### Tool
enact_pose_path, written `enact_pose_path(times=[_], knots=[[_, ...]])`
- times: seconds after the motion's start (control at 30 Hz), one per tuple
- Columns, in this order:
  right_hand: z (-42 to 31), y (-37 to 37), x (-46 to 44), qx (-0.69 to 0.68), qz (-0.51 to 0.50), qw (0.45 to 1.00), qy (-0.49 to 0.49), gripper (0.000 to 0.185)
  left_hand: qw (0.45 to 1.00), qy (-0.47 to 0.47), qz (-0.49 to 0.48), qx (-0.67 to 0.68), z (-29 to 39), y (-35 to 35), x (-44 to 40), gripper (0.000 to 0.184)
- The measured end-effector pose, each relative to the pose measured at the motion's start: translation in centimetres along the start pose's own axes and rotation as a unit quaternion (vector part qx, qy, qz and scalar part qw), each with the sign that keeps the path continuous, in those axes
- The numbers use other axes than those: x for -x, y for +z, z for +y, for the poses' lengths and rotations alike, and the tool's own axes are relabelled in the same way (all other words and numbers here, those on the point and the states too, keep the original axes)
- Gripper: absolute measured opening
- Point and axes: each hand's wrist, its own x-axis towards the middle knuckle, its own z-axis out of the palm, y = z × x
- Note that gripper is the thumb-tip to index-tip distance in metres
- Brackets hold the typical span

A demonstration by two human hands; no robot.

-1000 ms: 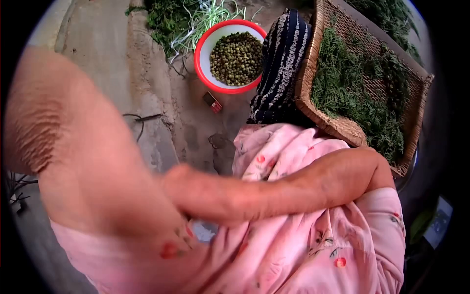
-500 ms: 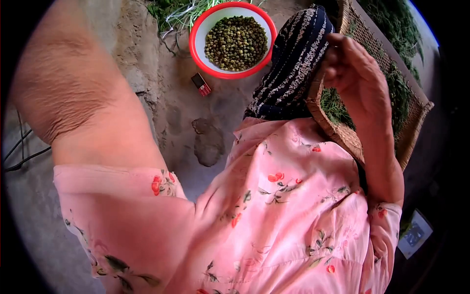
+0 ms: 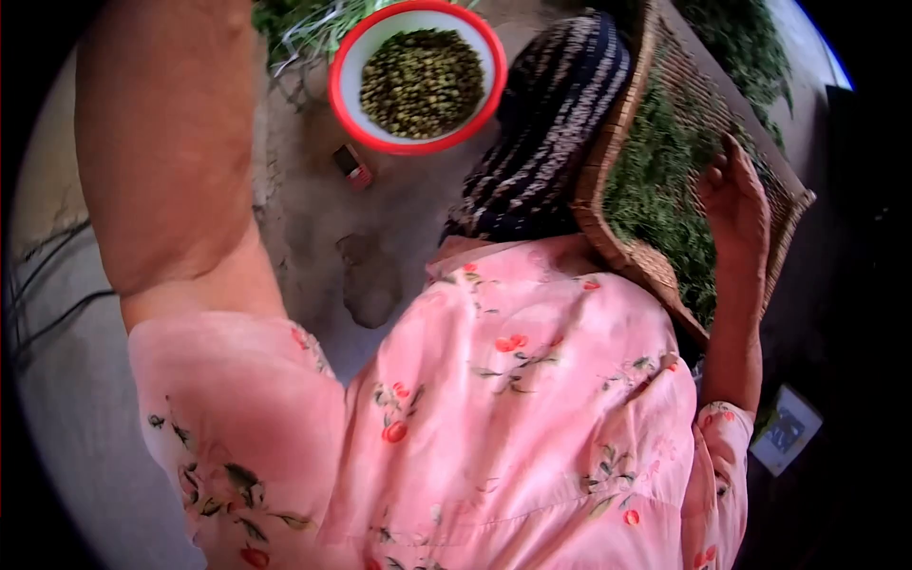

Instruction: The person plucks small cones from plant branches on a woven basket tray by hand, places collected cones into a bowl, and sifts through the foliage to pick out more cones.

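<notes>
My right hand (image 3: 736,199) is over the right side of a woven basket (image 3: 622,114), close above the feathery green sprigs (image 3: 655,180) lying in it. Its fingers are loosely bent and somewhat apart, with nothing visible between them. On the left, my left forearm (image 3: 171,142) runs up past the top edge of the view, so that hand is out of sight. A white bowl with a red rim (image 3: 339,90) stands on the floor ahead, holding many small round green-brown berries or seeds (image 3: 423,85).
Patterned dark cloth (image 3: 551,123) covers my leg between bowl and basket. A small red phone (image 3: 351,166) lies on the floor below the bowl. Green stalks (image 3: 318,33) lie behind the bowl, more greenery (image 3: 736,47) beyond the basket. Black cables (image 3: 62,275) run at left.
My right hand has moved from beside my knee, at the basket's near rim, rightward and down over the greens. My left forearm is now more upright. The whole view has shifted slightly.
</notes>
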Motion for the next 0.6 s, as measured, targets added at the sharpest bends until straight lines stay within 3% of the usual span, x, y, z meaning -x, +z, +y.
enact_pose_path(times=[0.23, 0.43, 0.47, 0.5, 0.57, 0.6], knots=[[-1.7, -3.1, 1.0, 0.057, 0.029, 0.995, -0.077, 0.023, 0.995, -0.065, -0.059, 0.055, -4.8, 6.5, -3.0, 0.019], [-3.5, -8.1, 2.0, 0.236, 0.135, 0.957, -0.105, 0.022, 0.96, -0.231, -0.083, 0.133, -10.6, 12.9, -1.3, 0.019], [-4.1, -8.9, 2.3, 0.316, 0.157, 0.931, -0.099, 0.023, 0.935, -0.302, -0.081, 0.165, -12.0, 13.8, -1.6, 0.018], [-4.8, -9.6, 2.6, 0.403, 0.163, 0.897, -0.075, 0.022, 0.932, -0.31, -0.086, 0.164, -12.5, 15.4, -0.7, 0.017], [-5.3, -11.8, 3.0, 0.687, 0.126, 0.715, -0.027, 0.021, 0.919, -0.348, -0.073, 0.172, -14.7, 18.2, -0.3, 0.016], [-5.3, -11.9, 3.7, 0.807, 0.089, 0.582, -0.047, 0.019, 0.903, -0.383, -0.112, 0.162, -15.7, 18.9, 0.1, 0.015]])
